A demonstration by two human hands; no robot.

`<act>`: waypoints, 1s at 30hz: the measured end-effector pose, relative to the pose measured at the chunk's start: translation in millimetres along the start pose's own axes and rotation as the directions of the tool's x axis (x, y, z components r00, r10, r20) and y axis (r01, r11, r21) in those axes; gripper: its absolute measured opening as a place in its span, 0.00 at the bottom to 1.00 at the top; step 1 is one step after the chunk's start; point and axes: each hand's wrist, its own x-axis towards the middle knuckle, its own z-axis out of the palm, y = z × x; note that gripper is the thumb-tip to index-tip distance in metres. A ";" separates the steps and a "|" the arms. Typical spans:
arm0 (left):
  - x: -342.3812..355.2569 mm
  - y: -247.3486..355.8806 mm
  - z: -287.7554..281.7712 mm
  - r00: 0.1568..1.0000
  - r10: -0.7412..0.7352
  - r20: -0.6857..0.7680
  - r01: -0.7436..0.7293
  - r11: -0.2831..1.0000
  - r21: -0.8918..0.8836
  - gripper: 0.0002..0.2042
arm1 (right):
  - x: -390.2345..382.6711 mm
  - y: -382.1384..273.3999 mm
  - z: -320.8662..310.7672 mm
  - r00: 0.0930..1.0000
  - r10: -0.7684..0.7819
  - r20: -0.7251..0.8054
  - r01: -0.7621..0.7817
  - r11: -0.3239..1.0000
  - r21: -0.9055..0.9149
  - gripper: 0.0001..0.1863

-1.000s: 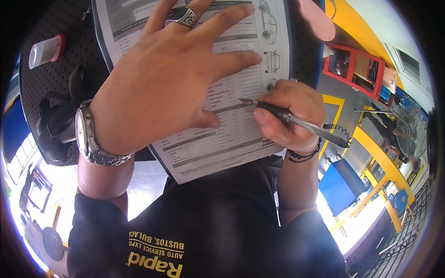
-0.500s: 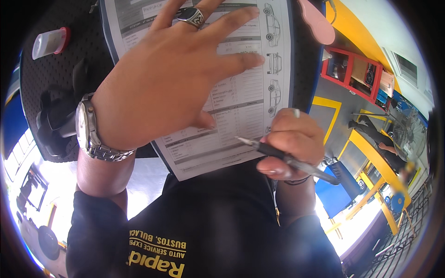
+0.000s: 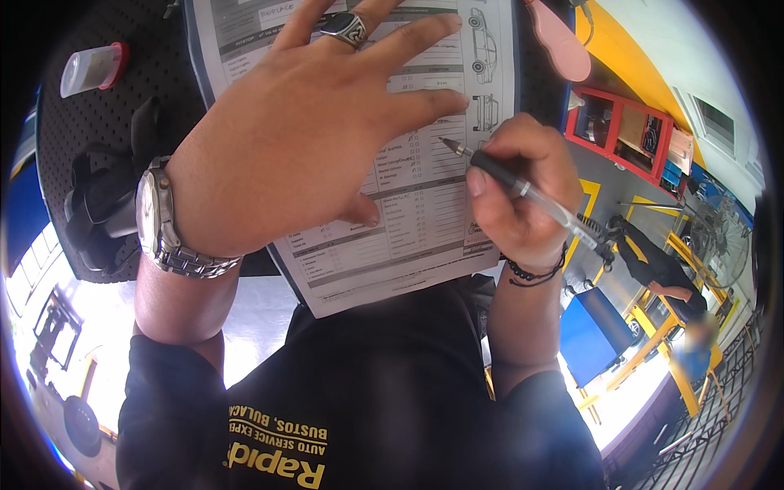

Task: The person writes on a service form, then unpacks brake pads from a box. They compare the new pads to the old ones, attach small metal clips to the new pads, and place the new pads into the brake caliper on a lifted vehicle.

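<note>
A printed checklist form (image 3: pixel 367 282) with tick boxes and small car drawings lies on a dark-backed board in front of me. My left hand (image 3: pixel 302 139) is spread flat over its left and middle part, fingers apart, hiding much of the print. That hand wears a dark-stoned ring (image 3: pixel 347 29) and a metal wristwatch (image 3: pixel 155 216). At the form's right side my right hand (image 3: pixel 527 224) grips a pen (image 3: pixel 535 196) with a dark grip and clear barrel. The pen's tip is over the tick-box columns; whether it touches the paper I cannot tell.
A clear tub with a red rim (image 3: pixel 91 70) and a black strapped object (image 3: pixel 106 196) sit on the dark dotted surface at left. A pink rounded object (image 3: pixel 559 41) is at upper right. Beyond are a red cabinet (image 3: pixel 612 131), a blue box (image 3: pixel 594 335) and another person (image 3: pixel 674 282).
My right hand has moved up the form with the pen, from its lower part to the middle tick-box columns. My left hand has stayed nearly in place.
</note>
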 end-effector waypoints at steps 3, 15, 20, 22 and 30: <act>0.2 -0.6 0.8 1.000 0.000 0.002 0.000 1.000 -0.022 0.43 | -1.4 9.0 1.1 0.999 -0.052 -0.006 0.052 0.999 0.011 0.10; -3.4 -6.9 25.0 0.970 -0.003 -0.245 0.033 0.992 0.120 0.42 | -17.8 -4.8 1.4 0.992 -0.058 0.109 0.058 0.998 -0.002 0.11; -0.2 -3.8 13.3 0.996 -0.018 -0.086 0.027 0.994 0.102 0.42 | -17.7 1.0 3.1 0.994 -0.065 0.083 0.067 0.998 -0.022 0.11; 0.4 -1.7 0.9 1.000 -0.022 0.019 0.022 0.999 -0.032 0.43 | -19.3 1.6 2.9 0.995 -0.056 0.088 0.056 0.998 -0.003 0.11; -2.3 -6.3 4.8 0.999 -0.001 -0.045 0.000 1.000 -0.019 0.44 | -20.1 -0.8 -0.7 0.998 -0.008 0.061 0.007 1.000 0.021 0.12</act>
